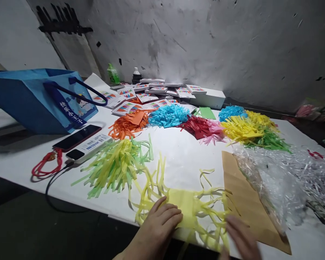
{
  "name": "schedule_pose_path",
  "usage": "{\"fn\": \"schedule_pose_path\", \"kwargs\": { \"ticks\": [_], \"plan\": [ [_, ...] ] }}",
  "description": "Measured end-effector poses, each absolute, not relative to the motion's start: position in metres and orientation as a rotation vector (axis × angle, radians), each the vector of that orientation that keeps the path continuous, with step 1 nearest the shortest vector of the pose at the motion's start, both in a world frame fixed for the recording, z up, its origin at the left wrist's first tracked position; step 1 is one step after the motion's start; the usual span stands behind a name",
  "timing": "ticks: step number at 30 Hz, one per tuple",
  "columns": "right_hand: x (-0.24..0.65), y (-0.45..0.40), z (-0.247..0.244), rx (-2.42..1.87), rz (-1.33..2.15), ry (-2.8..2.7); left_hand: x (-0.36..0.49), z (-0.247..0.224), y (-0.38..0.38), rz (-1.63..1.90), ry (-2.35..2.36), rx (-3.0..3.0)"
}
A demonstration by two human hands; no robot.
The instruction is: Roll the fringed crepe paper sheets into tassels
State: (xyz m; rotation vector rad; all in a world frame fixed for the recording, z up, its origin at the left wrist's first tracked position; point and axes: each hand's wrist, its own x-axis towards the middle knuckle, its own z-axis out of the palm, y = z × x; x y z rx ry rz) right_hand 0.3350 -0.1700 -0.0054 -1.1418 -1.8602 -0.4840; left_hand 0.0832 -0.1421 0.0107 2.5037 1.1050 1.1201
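Note:
My left hand (162, 221) lies flat on the left part of a yellow fringed paper sheet (186, 204), its fingers stretched out over the plain middle band. Cut strips curl out from both ends of the sheet, which lies at the table's front edge. My right hand (241, 236), blurred by motion, is at the right-hand strips with its fingers extended and the thumb apart. I cannot make out whether it touches them. Left of the sheet is a bunch of yellow and green paper fringe (115, 164).
Fringe bundles in orange (131, 122), blue (169, 115), red (197, 126) and yellow (241, 129) line the table's middle. Behind them are several patterned packs (127, 93). A blue bag (38, 101), phone (77, 138) and white device (89, 147) stand left; brown paper (249, 195) and clear plastic (273, 180) lie right.

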Motion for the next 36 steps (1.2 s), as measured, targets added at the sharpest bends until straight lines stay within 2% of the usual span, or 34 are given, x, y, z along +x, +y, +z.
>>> {"fn": "schedule_pose_path", "kwargs": {
  "ticks": [5, 9, 14, 18, 25, 33, 36],
  "plan": [
    [0.263, -0.157, -0.008, -0.939, -0.373, -2.146, 0.085, 0.01, -0.142, 1.129, 1.029, 2.606],
    [0.275, -0.157, -0.015, -0.938, -0.277, -2.129, 0.068, -0.003, -0.144, 1.195, 1.103, 2.544],
    [0.293, -0.154, -0.008, -1.052, -0.067, -2.029, 0.062, 0.009, -0.138, 0.972, 1.204, 2.484],
    [0.288, -0.136, -0.003, -1.228, -0.03, -1.989, 0.074, 0.029, -0.12, 0.733, 1.454, 2.544],
    [0.288, -0.109, -0.014, -1.39, -0.284, -2.048, 0.089, 0.032, -0.1, 0.4, 1.759, 2.517],
    [0.367, -0.119, 0.016, -1.788, -0.914, -1.682, 0.09, 0.028, -0.099, 0.404, 1.758, 2.558],
    [0.357, -0.131, 0.029, -1.552, -0.795, -1.702, 0.092, 0.026, -0.099, 0.413, 1.746, 2.568]
  ]
}}
